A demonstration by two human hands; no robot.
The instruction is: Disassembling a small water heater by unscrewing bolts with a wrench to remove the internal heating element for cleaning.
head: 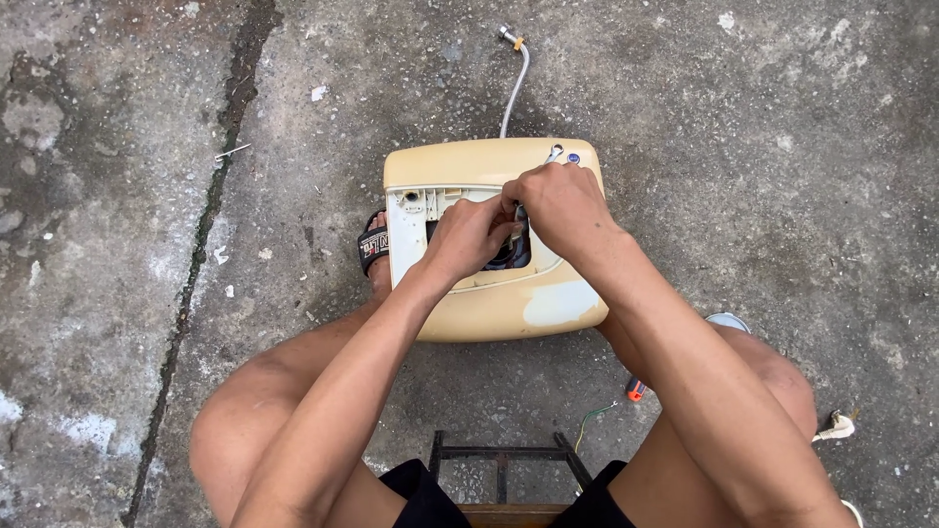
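A cream-yellow water heater casing [494,293] lies flat on the concrete ground [734,127], between the seated person's knees and close to the middle of the view. Its front shows a white inner panel [409,230] and a dark opening [515,252] near the middle. Both hands meet over that opening. The left hand [468,238] is curled with its fingers drawn together, the fingertips pressed down at the edge of the opening; what they pinch there is hidden. The right hand [559,200] rests just beside it, touching it, fingers bent and closed around something small at the upper rim of the opening, though the thing itself cannot be made out. At the far edge of the casing, a metal fitting [555,153] and a blue cap [572,157] stick out just beyond the right knuckles. A grey flexible hose [515,88] runs away from that far edge and ends in a metal connector. The person's foot in a black sandal [373,246] sits against the casing's left side. Near the right knee lie an orange-handled tool [636,389] and a thin green wire [592,418], and a white plug [837,426] lies well apart to the right. A dark metal stool frame [504,455] shows between the thighs.
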